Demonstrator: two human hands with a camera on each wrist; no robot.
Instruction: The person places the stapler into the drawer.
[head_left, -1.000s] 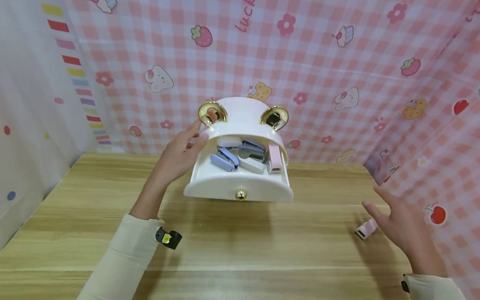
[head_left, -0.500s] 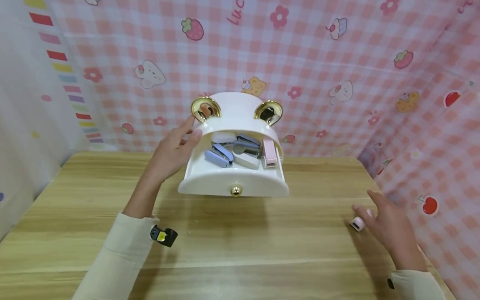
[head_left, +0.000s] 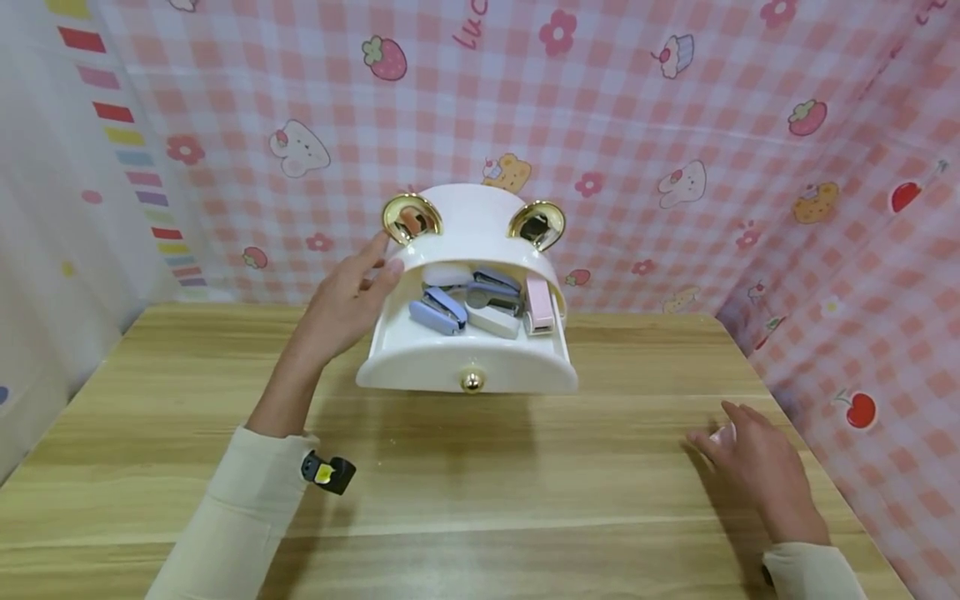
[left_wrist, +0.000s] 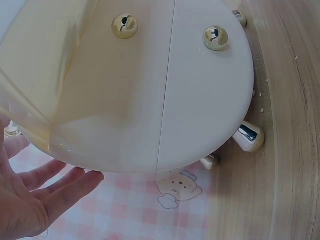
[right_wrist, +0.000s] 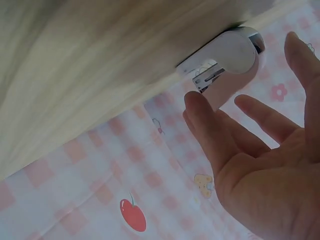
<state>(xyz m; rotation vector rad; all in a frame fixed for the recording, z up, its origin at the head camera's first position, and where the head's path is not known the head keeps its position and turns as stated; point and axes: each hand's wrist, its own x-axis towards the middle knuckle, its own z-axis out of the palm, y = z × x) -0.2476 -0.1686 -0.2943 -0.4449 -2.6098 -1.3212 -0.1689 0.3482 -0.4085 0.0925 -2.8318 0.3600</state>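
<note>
A white rounded drawer box (head_left: pixel 480 221) with gold ears stands on the table, its drawer (head_left: pixel 416 371) pulled out. Inside lie several mini staplers, among them a periwinkle stapler (head_left: pixel 437 313), a white stapler (head_left: pixel 491 322) and a pink stapler (head_left: pixel 538 307). My left hand (head_left: pixel 337 308) rests its relaxed fingers against the box's left side; in the left wrist view the fingertips (left_wrist: pixel 92 177) meet the shell's edge. At the right, my right hand (head_left: pixel 768 475) hovers over another pink stapler (right_wrist: pixel 232 55) on the table, fingers spread close around it, mostly hiding it in the head view.
The wooden table (head_left: pixel 450 500) runs back to a pink checked cloth (head_left: pixel 465 108), which also borders it on the right. A white curtain (head_left: pixel 60 208) hangs on the left. Small gold feet (left_wrist: pixel 248 136) hold up the box.
My right hand has moved left and down over the loose pink stapler, covering more of it. The head view has shifted slightly. My left hand stays at the box.
</note>
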